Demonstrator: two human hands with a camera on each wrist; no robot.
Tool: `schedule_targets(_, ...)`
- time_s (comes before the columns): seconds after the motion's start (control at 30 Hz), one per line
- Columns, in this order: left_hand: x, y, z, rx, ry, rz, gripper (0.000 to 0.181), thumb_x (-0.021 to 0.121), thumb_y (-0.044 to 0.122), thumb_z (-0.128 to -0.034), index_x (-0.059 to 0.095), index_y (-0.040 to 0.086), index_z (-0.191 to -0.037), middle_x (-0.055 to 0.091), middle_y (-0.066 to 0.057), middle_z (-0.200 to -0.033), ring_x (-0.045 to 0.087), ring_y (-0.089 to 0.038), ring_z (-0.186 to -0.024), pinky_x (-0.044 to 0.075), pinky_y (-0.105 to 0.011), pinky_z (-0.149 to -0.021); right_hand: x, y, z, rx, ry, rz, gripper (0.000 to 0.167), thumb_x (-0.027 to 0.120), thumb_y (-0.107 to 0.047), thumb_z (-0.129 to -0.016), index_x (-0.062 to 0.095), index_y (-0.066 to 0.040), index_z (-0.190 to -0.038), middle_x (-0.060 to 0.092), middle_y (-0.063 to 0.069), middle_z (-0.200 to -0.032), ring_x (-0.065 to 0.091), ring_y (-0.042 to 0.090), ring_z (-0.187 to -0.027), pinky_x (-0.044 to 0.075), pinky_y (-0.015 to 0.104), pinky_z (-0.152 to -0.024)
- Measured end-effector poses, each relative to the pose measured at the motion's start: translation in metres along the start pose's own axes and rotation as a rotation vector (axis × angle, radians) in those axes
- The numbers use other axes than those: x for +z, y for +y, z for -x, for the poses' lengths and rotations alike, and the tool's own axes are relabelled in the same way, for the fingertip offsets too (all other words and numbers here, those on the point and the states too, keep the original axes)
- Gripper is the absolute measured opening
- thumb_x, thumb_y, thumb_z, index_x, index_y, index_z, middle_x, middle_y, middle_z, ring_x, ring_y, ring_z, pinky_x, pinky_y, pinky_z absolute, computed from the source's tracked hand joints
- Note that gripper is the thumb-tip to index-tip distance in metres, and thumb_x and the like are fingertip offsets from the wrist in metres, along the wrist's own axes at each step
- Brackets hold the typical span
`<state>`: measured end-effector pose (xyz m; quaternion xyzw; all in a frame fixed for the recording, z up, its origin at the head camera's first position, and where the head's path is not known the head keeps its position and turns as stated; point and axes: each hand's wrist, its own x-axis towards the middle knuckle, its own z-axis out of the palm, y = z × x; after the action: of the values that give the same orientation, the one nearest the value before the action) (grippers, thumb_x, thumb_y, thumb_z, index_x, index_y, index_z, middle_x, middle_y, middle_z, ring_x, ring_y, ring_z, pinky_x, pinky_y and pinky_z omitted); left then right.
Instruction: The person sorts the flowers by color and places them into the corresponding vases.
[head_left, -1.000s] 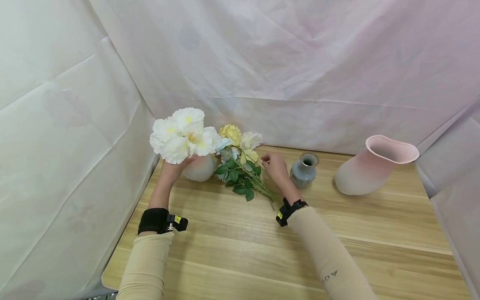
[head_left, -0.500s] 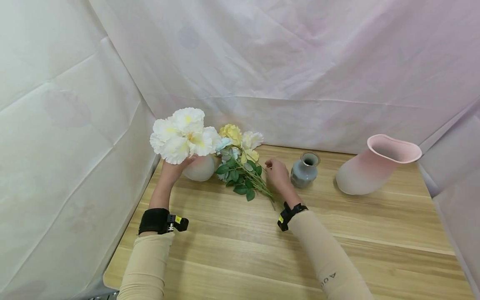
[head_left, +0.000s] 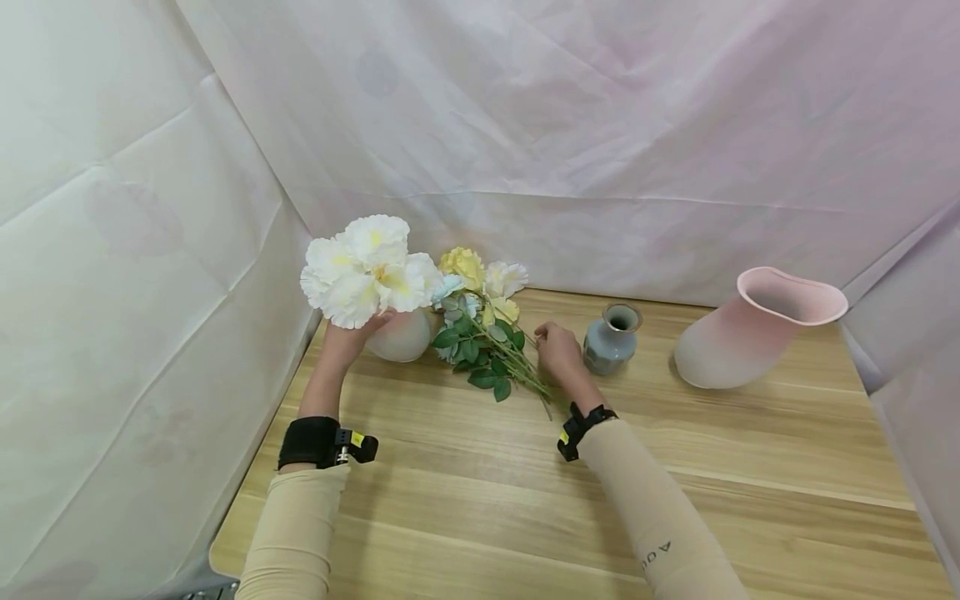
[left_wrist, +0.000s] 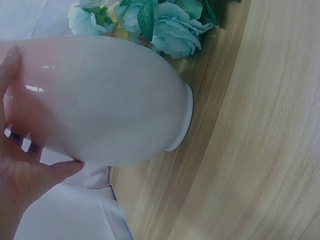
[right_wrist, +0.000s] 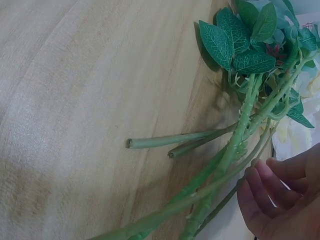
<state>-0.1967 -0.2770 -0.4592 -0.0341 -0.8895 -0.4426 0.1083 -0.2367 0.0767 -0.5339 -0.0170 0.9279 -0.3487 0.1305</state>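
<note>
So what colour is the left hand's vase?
Pink fading to whitish: the vase shows best in left wrist view.

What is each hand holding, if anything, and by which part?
Left hand: the vase, by its pink upper part. Right hand: fingertips at a flower stem; whether pinched, cannot tell.

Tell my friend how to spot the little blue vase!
On the wooden table, find the right hand beside the flower stems. Just right of that hand, and left of the big pink-and-white vase, stands the little blue vase. Round-mouthed, it's the only blue-grey vase; the others fade from pink to white.
</note>
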Motion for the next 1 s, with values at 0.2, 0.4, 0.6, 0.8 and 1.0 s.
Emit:
schedule_targets(0.2,-0.001,-0.001,0.000,-0.009,0.002,0.012,0.060,0.079,0.019,-0.0865,0.051,0.007,-0.138,0.054,-0.015,-0.139,0.050,-0.032,-0.131,0.042,-0.053,-0.108,0.003,0.001,-0.004,0.040,-0.025,-0.019,0.027,0.047,-0.016,-0.106,0.064,-0.008,-0.126,0.066,0.013,-0.126,0.063,0.030,-0.113,0.054,0.044,-0.092)
schedule_targets(0.4,-0.002,-0.001,0.002,-0.023,-0.006,0.008,0.061,0.078,0.021,-0.0879,0.050,0.007,-0.141,0.052,-0.015,-0.142,0.048,-0.033,-0.133,0.041,-0.055,-0.109,0.004,-0.001,-0.002,0.051,-0.063,-0.022,0.028,0.045,-0.014,-0.105,0.065,-0.009,-0.125,0.068,0.012,-0.123,0.064,0.029,-0.110,0.054,0.041,-0.088)
schedule_targets(0.6,-0.002,-0.002,0.003,-0.021,-0.009,0.031,0.060,0.075,0.020,-0.0900,0.048,0.008,-0.142,0.052,-0.015,-0.143,0.047,-0.034,-0.135,0.038,-0.055,-0.112,0.010,-0.002,-0.004,0.007,-0.086,-0.016,0.032,0.044,-0.004,-0.102,0.066,-0.007,-0.126,0.071,0.013,-0.116,0.067,0.029,-0.102,0.055,0.038,-0.081)
schedule_targets(0.8,-0.001,0.001,0.002,-0.009,-0.014,0.027,0.057,0.076,0.021,-0.0897,0.051,0.009,-0.139,0.054,-0.014,-0.141,0.049,-0.033,-0.133,0.041,-0.055,-0.110,0.013,-0.004,-0.009,-0.025,-0.073,0.042,0.028,0.053,-0.014,-0.103,0.066,-0.007,-0.127,0.070,0.014,-0.121,0.067,0.031,-0.104,0.056,0.044,-0.087)
schedule_targets(1.0,0.000,0.005,0.001,-0.015,-0.009,-0.011,0.058,0.078,0.020,-0.0879,0.051,0.008,-0.138,0.054,-0.014,-0.139,0.049,-0.032,-0.132,0.042,-0.053,-0.108,0.016,-0.004,-0.013,-0.021,-0.069,0.071,0.032,0.048,-0.015,-0.104,0.064,-0.007,-0.130,0.067,0.015,-0.128,0.067,0.031,-0.106,0.056,0.045,-0.091)
